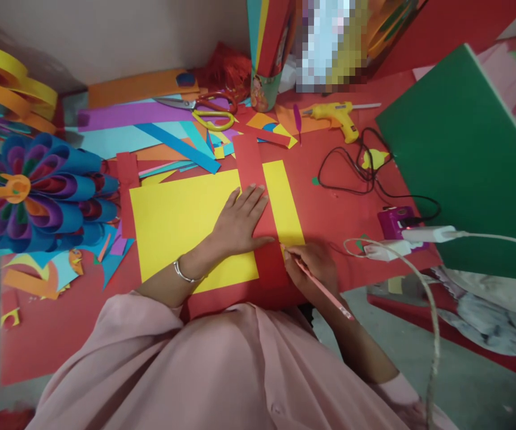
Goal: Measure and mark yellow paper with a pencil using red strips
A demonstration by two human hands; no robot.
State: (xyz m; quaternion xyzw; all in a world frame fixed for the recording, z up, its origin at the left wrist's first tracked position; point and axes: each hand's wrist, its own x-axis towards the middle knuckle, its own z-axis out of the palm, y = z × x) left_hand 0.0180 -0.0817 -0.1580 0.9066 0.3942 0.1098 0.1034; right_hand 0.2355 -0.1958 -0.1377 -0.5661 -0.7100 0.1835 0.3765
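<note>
A yellow paper sheet [181, 221] lies on the red table in front of me. Across it, running away from my body, is a red paper strip [251, 161]. My left hand [242, 218] lies flat, fingers spread, pressing on the strip and the sheet. In my right hand [314, 272] is a pink pencil [323, 288], its tip down at the strip's right edge on the yellow paper. Whether a line has been drawn there is too small to tell.
Scissors [215, 121] rest on coloured strips at the back. Behind the sheet's right side lie a yellow glue gun [336, 116] and its black cord. A purple power socket [395, 224] with white plugs sits right. A paper flower [38, 191] stands left; a green board [459, 167] leans right.
</note>
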